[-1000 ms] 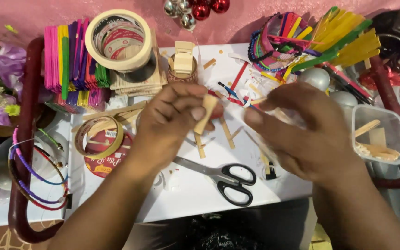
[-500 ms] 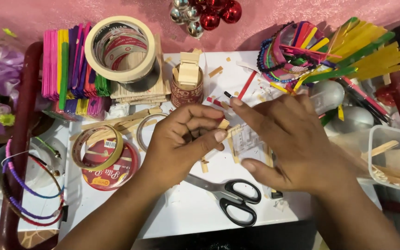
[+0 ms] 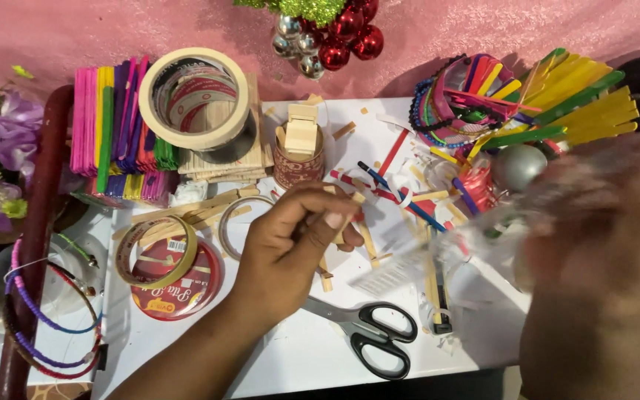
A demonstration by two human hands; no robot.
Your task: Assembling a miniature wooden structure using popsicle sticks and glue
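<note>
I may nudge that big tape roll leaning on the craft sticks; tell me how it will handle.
The big tape roll is a hollow ring, so probably light for its size. It leans tilted on the stacked wooden sticks, so a push may slide it flat. On edge, its round rim would likely roll.

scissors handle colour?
Black, on the scissors lying below the left hand; head view.

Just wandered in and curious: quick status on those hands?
Left hand pinching a small wooden stick over the white board. Right hand blurred, grip unclear. Scissors lie just below.
</note>
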